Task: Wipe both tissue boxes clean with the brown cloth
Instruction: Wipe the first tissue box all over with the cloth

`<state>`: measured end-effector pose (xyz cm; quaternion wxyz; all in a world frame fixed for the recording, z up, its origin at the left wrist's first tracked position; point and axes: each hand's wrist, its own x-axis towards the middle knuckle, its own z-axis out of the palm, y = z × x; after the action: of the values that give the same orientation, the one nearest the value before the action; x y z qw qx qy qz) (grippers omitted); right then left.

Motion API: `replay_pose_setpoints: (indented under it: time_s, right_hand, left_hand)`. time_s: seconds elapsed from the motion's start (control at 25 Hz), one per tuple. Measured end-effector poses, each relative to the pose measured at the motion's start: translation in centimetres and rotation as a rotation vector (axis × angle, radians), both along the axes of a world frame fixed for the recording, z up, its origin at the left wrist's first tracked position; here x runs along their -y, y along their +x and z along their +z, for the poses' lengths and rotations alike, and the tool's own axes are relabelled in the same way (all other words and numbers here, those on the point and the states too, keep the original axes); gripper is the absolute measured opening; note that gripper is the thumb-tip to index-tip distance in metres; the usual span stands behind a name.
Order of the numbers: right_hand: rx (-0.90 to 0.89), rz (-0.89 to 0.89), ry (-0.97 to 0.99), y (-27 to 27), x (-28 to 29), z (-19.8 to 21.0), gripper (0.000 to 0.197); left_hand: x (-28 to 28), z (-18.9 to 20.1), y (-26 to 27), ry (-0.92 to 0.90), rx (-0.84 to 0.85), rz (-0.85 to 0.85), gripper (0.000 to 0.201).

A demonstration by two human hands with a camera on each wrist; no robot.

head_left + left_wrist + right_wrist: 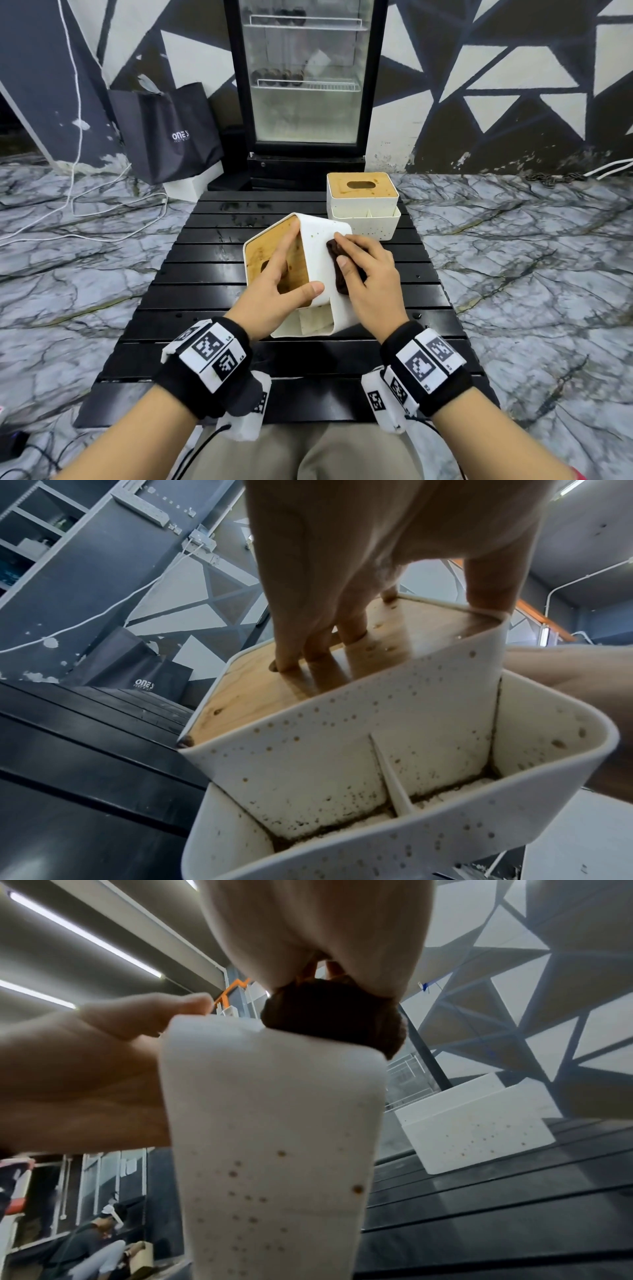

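A white tissue box (318, 246) with a wooden lid lies tipped on its side on the black slatted table (205, 274), lid facing left. My left hand (284, 284) grips it, fingers on the lid and thumb over the white edge. Its open side compartments (377, 750) are speckled with brown dirt. My right hand (370, 274) holds the brown cloth (337, 270) bunched against the box's upturned white side (274, 1123). The cloth (332, 1015) sits near that side's far end. The second tissue box (363, 202) stands upright at the table's back right, untouched.
A glass-door fridge (305, 85) stands behind the table, with a black bag (168, 133) to its left. White cables (102, 205) trail over the marble floor. Another person (95, 1245) sits in the background of the right wrist view.
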<state>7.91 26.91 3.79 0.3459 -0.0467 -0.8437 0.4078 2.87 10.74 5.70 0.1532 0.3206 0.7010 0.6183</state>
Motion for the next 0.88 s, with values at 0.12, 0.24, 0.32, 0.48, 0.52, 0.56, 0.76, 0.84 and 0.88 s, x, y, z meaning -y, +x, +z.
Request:
replay_pose_setpoints:
  time_s: [0.12,0.24,0.32,0.48,0.52,0.56,0.76,0.84,0.88]
  right_hand:
    - [-0.024,0.043,0.005,-0.6,0.3,1.1,0.035]
    - [-0.025,0.035,-0.008,-1.8,-0.7,1.9,0.034]
    - [0.006,-0.006,-0.024,-2.0,-1.3,1.8,0.034]
    - [-0.008,0.010,-0.031,-0.8,0.4,1.5,0.037]
    - [-0.024,0.037,-0.020,-0.7,1.1,1.6,0.037]
    - [-0.032,0.059,-0.005,-0.7,1.5,1.9,0.036]
    - [-0.008,0.064,0.002,-2.1,1.0,3.0,0.035]
    - [0.011,0.068,-0.026,-1.5,1.1,2.6,0.037]
    - [0.020,0.082,-0.028,-1.1,1.4,2.3,0.038]
  left_hand:
    - [-0.3,0.0,-0.2,-0.045,-0.030,-0.024,0.087]
    - [-0.3,0.0,-0.4,-0.076,-0.046,-0.031,0.087]
    - [-0.3,0.1,-0.4,-0.065,-0.034,-0.036,0.087]
    - [-0.3,0.0,-0.5,-0.076,-0.048,-0.025,0.088]
    - [-0.3,0.1,-0.5,-0.093,-0.060,-0.023,0.088]
    - [-0.3,0.1,-0.6,-0.107,-0.075,-0.023,0.088]
    - [-0.3,0.1,-0.5,-0.107,-0.080,-0.018,0.090]
    - [-0.3,0.0,-0.6,-0.105,-0.081,-0.012,0.091]
    - [-0.3,0.1,-0.7,-0.102,-0.077,-0.013,0.091]
